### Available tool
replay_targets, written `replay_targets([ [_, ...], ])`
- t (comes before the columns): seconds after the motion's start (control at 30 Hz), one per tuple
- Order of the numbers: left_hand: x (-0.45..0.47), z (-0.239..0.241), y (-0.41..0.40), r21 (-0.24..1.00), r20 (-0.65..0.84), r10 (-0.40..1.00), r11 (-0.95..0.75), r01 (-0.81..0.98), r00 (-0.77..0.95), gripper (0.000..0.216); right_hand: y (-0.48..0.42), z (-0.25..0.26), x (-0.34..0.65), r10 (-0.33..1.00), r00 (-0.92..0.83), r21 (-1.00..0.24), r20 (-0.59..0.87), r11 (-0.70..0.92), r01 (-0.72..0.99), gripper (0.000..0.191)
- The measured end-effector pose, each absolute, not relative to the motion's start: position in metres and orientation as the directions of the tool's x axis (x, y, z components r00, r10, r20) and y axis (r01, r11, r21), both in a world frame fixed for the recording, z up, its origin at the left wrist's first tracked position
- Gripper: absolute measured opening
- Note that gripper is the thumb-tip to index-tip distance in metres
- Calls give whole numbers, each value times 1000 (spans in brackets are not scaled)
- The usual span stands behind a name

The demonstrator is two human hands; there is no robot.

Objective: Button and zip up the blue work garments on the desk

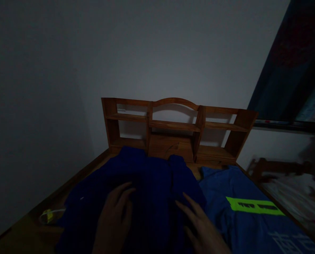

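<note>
- Left hand (116,215) is hanging over the dark-blue garment (157,190), contact too dim to tell!
- Right hand (199,222) is holding its fingers (191,202) apart over it too!
- Lighter blue garment (218,197) is lying alongside, flashing a neon strip (252,211)!
- Wooden shelving (170,146) is standing behind.

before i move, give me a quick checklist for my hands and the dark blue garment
1. Left hand over the dark blue garment: ok
2. Right hand open: ok
3. Left hand's grip on the garment: cannot tell, too dim
4. Dark blue garment wholly in view: not ok, runs past the bottom edge
5. Yellow-and-white item free of the garment: cannot tell, shadowed
6. Lighting: not ok, dim
</note>
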State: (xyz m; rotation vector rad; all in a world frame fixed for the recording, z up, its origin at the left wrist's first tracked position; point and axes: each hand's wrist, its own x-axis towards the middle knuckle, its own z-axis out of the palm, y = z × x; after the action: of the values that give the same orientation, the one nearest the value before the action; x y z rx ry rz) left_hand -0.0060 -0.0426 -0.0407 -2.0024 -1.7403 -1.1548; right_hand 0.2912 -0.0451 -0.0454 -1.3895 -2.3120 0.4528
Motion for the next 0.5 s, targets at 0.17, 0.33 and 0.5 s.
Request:
replay_targets([
  [0.17,37,-54,51,105,333,930,-202,974,157,47,-41,-22,254,760,-646,-354,68,623,697,86],
  [0.33,39,-79,89,67,244,969,18,998,-34,58,-4,-23,236,882,-445,-261,153,471,843,65],
  [0.5,16,-62,76,134,306,952,-28,991,-14,67,40,-59,231,944,-313,4,106,314,949,72],
])
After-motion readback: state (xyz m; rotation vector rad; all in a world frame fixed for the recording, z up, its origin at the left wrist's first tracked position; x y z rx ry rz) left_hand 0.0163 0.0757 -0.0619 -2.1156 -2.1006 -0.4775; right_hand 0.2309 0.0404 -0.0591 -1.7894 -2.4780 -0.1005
